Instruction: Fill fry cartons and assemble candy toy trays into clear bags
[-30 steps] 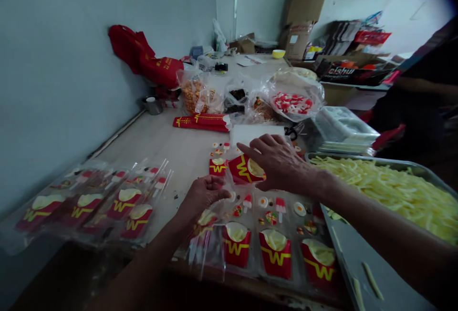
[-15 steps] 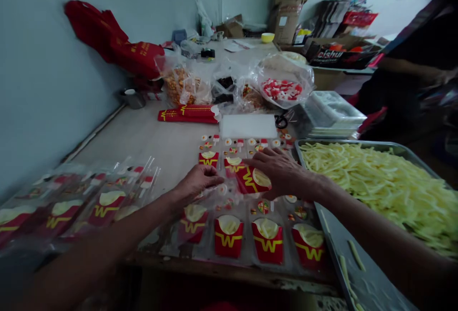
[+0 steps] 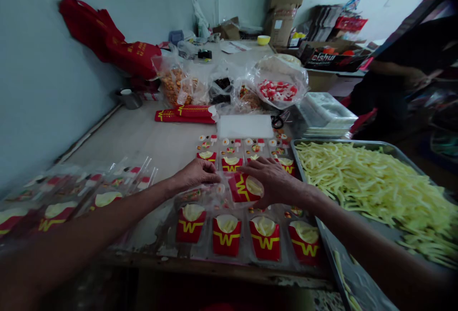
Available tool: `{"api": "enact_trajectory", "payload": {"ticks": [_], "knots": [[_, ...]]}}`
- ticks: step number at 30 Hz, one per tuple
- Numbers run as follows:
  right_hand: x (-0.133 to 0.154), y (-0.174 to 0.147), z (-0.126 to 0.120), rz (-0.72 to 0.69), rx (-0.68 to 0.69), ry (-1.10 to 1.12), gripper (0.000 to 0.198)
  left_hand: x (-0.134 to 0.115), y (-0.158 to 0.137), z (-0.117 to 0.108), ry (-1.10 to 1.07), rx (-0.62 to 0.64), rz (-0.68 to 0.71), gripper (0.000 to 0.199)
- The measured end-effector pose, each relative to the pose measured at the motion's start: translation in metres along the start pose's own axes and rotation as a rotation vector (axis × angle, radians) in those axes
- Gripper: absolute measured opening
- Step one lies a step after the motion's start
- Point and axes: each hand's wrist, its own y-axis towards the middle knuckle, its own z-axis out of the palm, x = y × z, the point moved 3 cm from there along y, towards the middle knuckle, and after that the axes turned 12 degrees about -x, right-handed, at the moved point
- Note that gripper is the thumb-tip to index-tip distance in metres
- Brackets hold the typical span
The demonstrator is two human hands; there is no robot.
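Observation:
My left hand point(image 3: 200, 172) is closed in a pinch at the left end of a clear plastic pack point(image 3: 219, 191). In the pack's right end lies a red French fry box point(image 3: 239, 188) with a yellow W, turned on its side. My right hand point(image 3: 274, 180) grips that end, with its fingers over the top and its thumb below. Below the hands, a front row of similar packs holds red fry boxes point(image 3: 226, 237) with pale fries in them. Another row of packs point(image 3: 232, 162) lies just behind, partly covered by my right hand.
On the right, a metal tray point(image 3: 358, 143) holds a heap of pale fries point(image 3: 372, 177). More filled packs point(image 3: 57, 213) lie at the left. Behind are a white slab point(image 3: 245, 126), flat red cartons point(image 3: 186, 114), stacked clear trays point(image 3: 327, 113) and bags of small pieces point(image 3: 277, 89). A person point(image 3: 404, 72) is at far right.
The held fry box has tipped further onto its side and come slightly lower and left. Both hands keep hold of the pack. The view has shifted a little.

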Motion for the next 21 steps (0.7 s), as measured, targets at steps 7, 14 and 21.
{"api": "enact_trajectory", "payload": {"ticks": [7,14,21], "knots": [[0.003,0.009,0.007,-0.008,0.002,-0.064,0.106,-0.026,0.013,-0.001,0.110,0.248,0.036,0.031],[0.042,0.019,0.010,0.203,-0.054,-0.094,0.100,-0.073,0.028,0.005,0.303,0.354,0.237,0.017],[0.069,0.014,0.031,0.606,-0.126,-0.074,0.110,-0.050,-0.020,0.011,0.789,-0.402,0.799,0.030]]}}
